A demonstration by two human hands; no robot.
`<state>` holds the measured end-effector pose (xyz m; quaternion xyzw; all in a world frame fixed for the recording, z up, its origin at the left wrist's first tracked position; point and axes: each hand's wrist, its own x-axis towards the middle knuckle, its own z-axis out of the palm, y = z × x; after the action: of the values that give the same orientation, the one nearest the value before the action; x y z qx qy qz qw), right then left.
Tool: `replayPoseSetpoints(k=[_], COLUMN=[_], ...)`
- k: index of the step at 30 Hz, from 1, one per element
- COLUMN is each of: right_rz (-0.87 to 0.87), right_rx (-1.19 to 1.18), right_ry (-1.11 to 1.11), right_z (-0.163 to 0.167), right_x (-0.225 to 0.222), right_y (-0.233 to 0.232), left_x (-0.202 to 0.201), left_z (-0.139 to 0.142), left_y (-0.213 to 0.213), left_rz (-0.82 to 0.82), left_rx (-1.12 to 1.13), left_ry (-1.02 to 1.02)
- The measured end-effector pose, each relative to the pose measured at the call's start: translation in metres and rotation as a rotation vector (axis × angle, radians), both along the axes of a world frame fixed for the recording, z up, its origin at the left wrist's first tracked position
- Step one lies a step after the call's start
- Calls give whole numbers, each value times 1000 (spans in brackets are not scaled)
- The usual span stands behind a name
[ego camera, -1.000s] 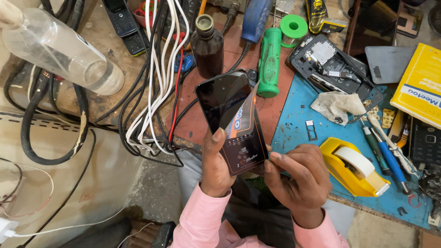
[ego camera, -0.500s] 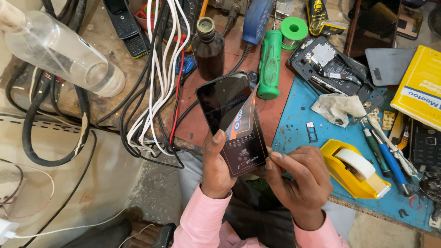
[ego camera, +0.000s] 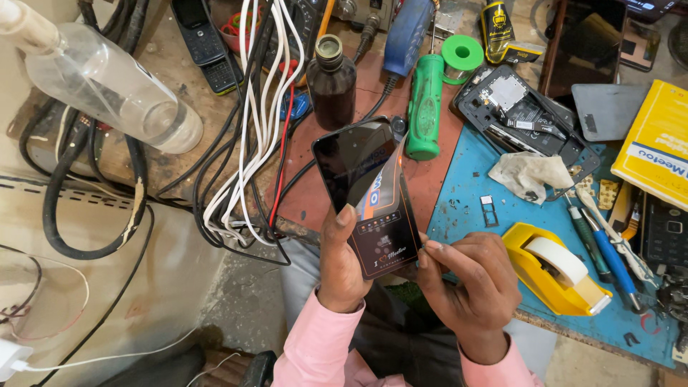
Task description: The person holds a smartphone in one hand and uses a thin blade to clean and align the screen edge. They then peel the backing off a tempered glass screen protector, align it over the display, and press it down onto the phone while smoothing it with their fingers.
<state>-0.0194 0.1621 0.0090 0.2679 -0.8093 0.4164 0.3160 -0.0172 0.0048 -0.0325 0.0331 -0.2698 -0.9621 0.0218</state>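
Observation:
My left hand [ego camera: 342, 265] grips a black smartphone [ego camera: 351, 161] from below, screen facing up. A thin clear film with a dark printed lower part [ego camera: 383, 233] curls up off the screen. My right hand [ego camera: 469, 287] pinches the film's lower right edge between thumb and fingers. Both sleeves are pink. The phone is held above the front edge of a cluttered workbench.
A blue mat [ego camera: 502, 215] carries a yellow tape dispenser [ego camera: 555, 269], an opened phone body [ego camera: 516, 107], a crumpled cloth [ego camera: 527, 175] and pens [ego camera: 602, 247]. A dark bottle [ego camera: 333, 82], green-handled tool [ego camera: 425, 104], clear plastic bottle [ego camera: 107, 82] and tangled cables [ego camera: 244, 143] lie beyond and left.
The film has lifted slightly further off the screen; both hands stay nearly where they were.

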Motion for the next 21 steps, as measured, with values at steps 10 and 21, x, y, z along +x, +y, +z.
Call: replayPoseSetpoints(k=[10,21], right_rz=[14,23], right_rx=[-13,-8], right_ry=[14,15], right_z=[-1,0], right_x=[0,1], right_y=[1,1], left_x=[0,-1], left_z=[7,17], left_y=[0,1], left_rz=[-22,-11], left_rx=[-20,-42], left_ry=[21,28])
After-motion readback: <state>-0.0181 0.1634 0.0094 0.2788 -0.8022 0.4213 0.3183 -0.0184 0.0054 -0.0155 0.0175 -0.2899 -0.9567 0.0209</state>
